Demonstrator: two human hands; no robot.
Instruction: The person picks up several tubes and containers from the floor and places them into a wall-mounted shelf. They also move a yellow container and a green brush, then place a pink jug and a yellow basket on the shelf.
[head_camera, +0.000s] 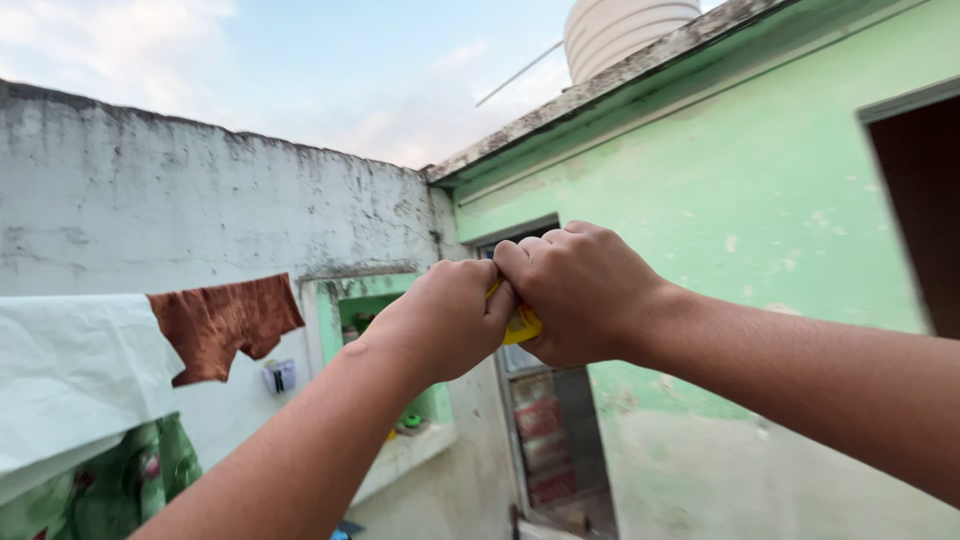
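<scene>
Both of my arms are raised in front of me in the head view. My left hand (445, 320) and my right hand (582, 290) are pressed together, fingers closed around a small yellow object (522, 326). Only a sliver of that yellow object shows between the two fists; its shape is hidden. Behind the hands stands a green wall (740, 200) with a window.
At the left, a white cloth (75, 365), a rust-brown cloth (225, 322) and a green patterned cloth (120, 480) hang on a line. A weathered white wall (200, 200) runs behind them. A white water tank (625, 30) sits on the roof. A dark doorway (925, 200) opens at the right.
</scene>
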